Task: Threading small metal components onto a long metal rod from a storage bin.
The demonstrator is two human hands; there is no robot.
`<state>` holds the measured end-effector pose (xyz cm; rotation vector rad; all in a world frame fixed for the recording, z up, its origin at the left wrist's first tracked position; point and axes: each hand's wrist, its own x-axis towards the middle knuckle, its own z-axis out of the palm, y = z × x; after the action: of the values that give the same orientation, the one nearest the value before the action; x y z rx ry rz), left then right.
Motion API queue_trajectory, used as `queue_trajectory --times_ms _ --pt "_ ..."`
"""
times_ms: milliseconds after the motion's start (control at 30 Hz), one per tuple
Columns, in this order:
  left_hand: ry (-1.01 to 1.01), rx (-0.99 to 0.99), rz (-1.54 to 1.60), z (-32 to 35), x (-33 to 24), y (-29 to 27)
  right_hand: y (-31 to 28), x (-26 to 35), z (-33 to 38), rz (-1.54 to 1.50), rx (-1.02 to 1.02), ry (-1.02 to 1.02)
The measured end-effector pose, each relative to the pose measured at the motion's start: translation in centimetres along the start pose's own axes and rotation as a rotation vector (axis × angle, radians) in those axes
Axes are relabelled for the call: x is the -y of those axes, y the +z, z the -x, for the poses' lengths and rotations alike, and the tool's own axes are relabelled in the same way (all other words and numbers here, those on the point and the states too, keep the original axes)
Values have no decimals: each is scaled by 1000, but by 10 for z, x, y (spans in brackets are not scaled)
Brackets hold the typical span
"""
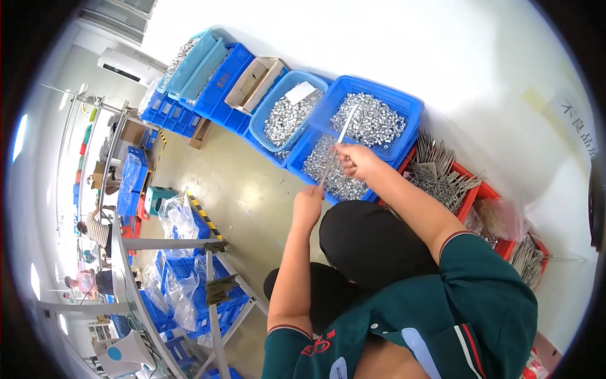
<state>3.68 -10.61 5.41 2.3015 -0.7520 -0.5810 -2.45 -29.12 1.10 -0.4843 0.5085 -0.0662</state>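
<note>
Both hands are closed on one long, thin metal rod [346,126], tilted up and to the right. My left hand [308,207] grips its lower end. Higher up, the fingers of my right hand [357,161] pinch it near the middle. Above that hand the rod looks paler and thicker; I cannot tell whether small parts sit on it. Behind its upper end is a blue mesh basket [413,104] holding many small silver metal pieces [379,123]. More such pieces lie in the blue bin [297,167] beneath, partly hidden by the basket and my hands.
Red crates [470,201] of thin metal rods [442,174] stand at my right. A light-blue basket [254,126] of silver pieces, a cardboard box [243,85] and stacked blue crates [230,107] line the white wall. At left, a metal frame [214,322] stands before plastic-covered blue crates [183,271].
</note>
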Motion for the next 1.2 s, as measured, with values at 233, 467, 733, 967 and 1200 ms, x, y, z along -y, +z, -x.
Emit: queue_trajectory --times_ms 233,467,733,967,1200 --pt "-163 49 340 71 24 -33 -13 62 -11 -139 -156 -121" --pt "-367 -97 642 83 46 -4 10 18 -16 49 -42 67" --pt "-352 -156 681 82 70 17 11 0 -32 85 110 117" --pt "-293 -189 676 86 81 21 14 1 -43 90 127 178" --pt "-182 -172 522 82 95 22 8 8 -56 -8 132 193"
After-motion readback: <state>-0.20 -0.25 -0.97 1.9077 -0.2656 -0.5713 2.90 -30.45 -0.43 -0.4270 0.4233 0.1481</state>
